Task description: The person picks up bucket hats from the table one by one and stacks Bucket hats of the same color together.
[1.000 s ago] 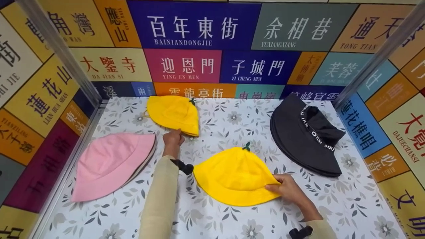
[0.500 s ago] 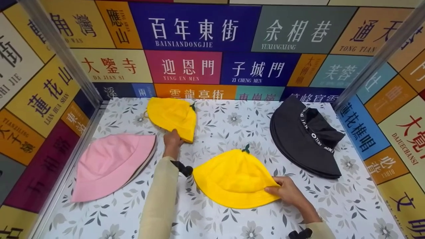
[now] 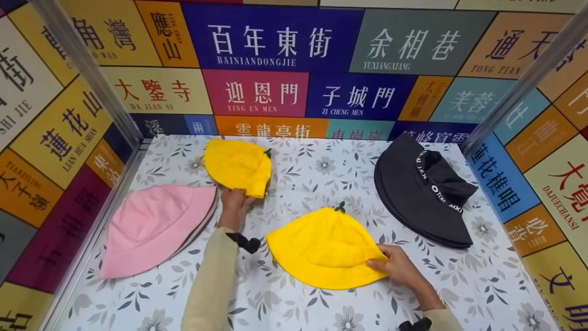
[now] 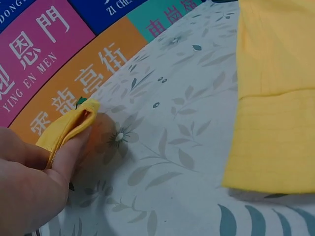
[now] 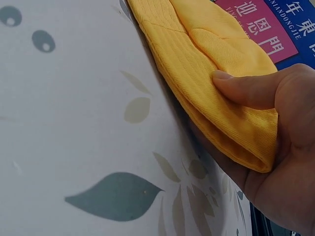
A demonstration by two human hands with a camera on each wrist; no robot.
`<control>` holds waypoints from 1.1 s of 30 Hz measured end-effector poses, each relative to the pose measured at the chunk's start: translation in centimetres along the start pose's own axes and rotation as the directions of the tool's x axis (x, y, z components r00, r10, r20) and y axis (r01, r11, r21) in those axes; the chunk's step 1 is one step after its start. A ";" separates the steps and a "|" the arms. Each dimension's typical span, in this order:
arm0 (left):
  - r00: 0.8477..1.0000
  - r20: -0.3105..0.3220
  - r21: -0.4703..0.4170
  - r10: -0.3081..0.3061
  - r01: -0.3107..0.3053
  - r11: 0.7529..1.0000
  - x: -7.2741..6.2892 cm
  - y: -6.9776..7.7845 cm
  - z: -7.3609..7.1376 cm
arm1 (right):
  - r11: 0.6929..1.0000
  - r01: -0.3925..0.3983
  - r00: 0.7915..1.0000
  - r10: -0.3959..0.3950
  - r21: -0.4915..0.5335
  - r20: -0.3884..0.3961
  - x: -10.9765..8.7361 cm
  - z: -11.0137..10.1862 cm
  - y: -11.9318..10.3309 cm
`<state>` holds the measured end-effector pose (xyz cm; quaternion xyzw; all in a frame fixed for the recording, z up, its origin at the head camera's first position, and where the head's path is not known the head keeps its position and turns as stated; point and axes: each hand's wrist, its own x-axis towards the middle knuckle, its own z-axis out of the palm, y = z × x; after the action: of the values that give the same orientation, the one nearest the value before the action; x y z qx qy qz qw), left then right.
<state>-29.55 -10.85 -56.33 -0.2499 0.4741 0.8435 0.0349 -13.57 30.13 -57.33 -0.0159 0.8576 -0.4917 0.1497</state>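
Two yellow bucket hats with green stem tips lie folded flat on the table. My left hand (image 3: 235,206) pinches the brim of the smaller yellow hat (image 3: 236,163) at the back left; the left wrist view shows thumb and fingers on the folded brim (image 4: 74,125). In the middle, the larger yellow hat (image 3: 324,243) has its right brim corner gripped by my right hand (image 3: 397,264). In the right wrist view the thumb (image 5: 246,88) lies on top of the brim, and the fingers beneath are partly hidden.
A pink bucket hat (image 3: 154,230) lies at the left. A black bucket hat (image 3: 413,193) with a white-lettered band lies at the right. The floral-patterned table (image 3: 340,177) is enclosed by printed panels (image 3: 271,41) at the back and both sides.
My left hand has come slightly nearer and turned, drawing the smaller yellow hat's brim toward me. The right hand and the larger yellow hat have barely moved.
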 end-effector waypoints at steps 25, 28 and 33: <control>0.965 0.201 0.007 0.168 -0.173 0.985 -6.0 1.5 0.4 | 0.999 -0.023 0.999 0.022 -0.031 -0.030 0.0 0.4 -0.5; 0.958 0.225 0.027 0.177 -0.188 0.982 -7.2 1.5 0.6 | 0.999 -0.027 0.999 0.026 -0.037 -0.032 0.0 0.4 -0.5; 0.947 0.279 0.043 0.161 -0.180 0.983 -9.1 1.0 1.0 | 0.999 -0.033 0.999 0.032 -0.036 -0.033 0.1 0.6 -0.6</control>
<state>-22.25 -8.97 -50.97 -0.0876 0.5129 0.8532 0.0358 -13.56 29.33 -57.08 0.0035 0.8689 -0.4738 0.1435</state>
